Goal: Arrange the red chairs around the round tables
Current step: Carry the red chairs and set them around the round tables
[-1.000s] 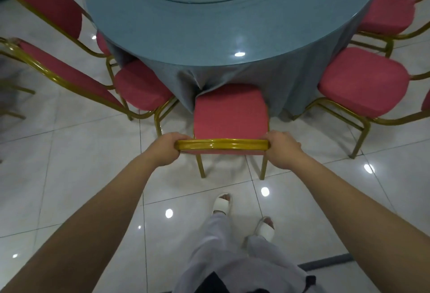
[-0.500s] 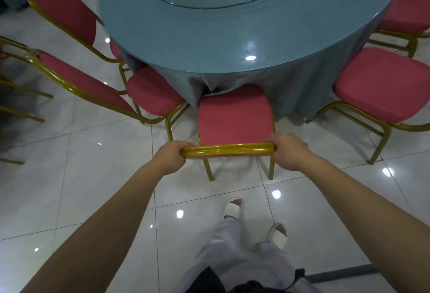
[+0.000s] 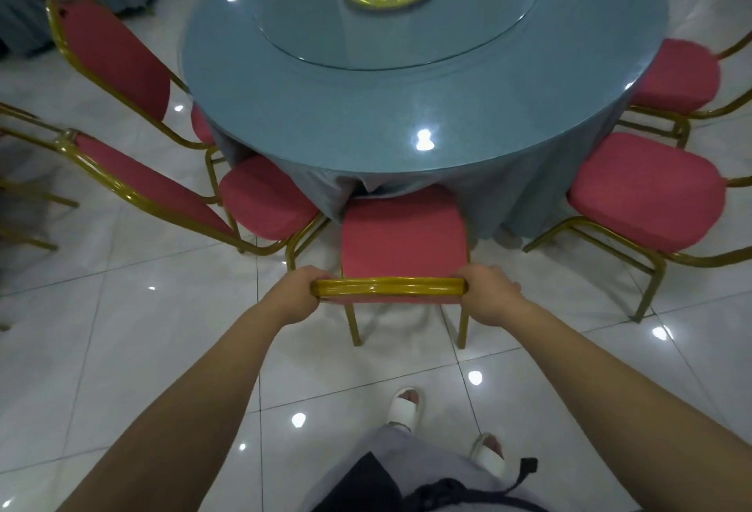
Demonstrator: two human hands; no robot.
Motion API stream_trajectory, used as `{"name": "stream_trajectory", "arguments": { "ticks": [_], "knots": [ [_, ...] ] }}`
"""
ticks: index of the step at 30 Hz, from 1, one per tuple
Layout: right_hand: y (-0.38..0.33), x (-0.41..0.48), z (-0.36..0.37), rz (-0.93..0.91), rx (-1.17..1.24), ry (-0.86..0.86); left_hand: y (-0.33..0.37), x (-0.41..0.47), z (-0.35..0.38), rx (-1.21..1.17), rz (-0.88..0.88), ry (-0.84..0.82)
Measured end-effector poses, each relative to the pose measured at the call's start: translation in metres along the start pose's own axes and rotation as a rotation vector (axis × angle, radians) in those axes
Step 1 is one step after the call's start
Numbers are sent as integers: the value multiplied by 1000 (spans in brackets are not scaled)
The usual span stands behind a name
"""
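Seen from above, a person's left hand (image 3: 294, 295) and right hand (image 3: 489, 292) each grip one end of the gold top rail (image 3: 386, 287) of a red chair (image 3: 403, 236), fingers curled round the metal. The chair stands on the white tiled floor (image 3: 122, 348), the front of its seat touching the blue tablecloth (image 3: 512, 194) of the round table (image 3: 366, 112). It sits between a left neighbour chair (image 3: 264, 202) and a right neighbour chair (image 3: 647, 190).

To do this step well, the push should probably be even through both hands. That way the chair goes in square and misses the left neighbour's gold leg just beside it.

The chair has a padded red seat with rounded corners and a shiny gold metal frame on slim legs.
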State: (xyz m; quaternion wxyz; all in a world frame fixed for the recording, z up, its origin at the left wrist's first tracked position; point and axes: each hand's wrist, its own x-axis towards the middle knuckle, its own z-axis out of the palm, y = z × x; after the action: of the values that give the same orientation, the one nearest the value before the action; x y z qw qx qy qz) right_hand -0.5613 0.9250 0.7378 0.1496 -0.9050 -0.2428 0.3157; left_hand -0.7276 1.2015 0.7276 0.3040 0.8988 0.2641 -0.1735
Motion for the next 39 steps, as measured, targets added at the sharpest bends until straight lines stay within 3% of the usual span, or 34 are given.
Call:
{"name": "stream_trajectory", "arguments": {
  "ticks": [4, 8, 15, 17, 25, 32, 39],
  "knots": [
    [-2, -3, -1, -24, -7, 0, -1, 4, -7, 85, 22, -84],
    [9, -20, -3, -50, 43, -16, 20, -1, -17, -9, 119, -212],
    [59, -66, -7, 103, 294, 136, 133, 7, 12, 37, 605, -190],
    [79, -78, -17, 147, 328, 173, 174, 14, 25, 7, 665, -218],
    [194, -101, -77, 294, 539, 413, 304, 65, 83, 61, 719, -346],
    [322, -119, -149, 319, 582, 488, 436, 100, 145, 169, 675, -425],
    [451, -137, -238, 354, 506, 548, 574, 136, 198, 56, 669, -350]
  ]
}}
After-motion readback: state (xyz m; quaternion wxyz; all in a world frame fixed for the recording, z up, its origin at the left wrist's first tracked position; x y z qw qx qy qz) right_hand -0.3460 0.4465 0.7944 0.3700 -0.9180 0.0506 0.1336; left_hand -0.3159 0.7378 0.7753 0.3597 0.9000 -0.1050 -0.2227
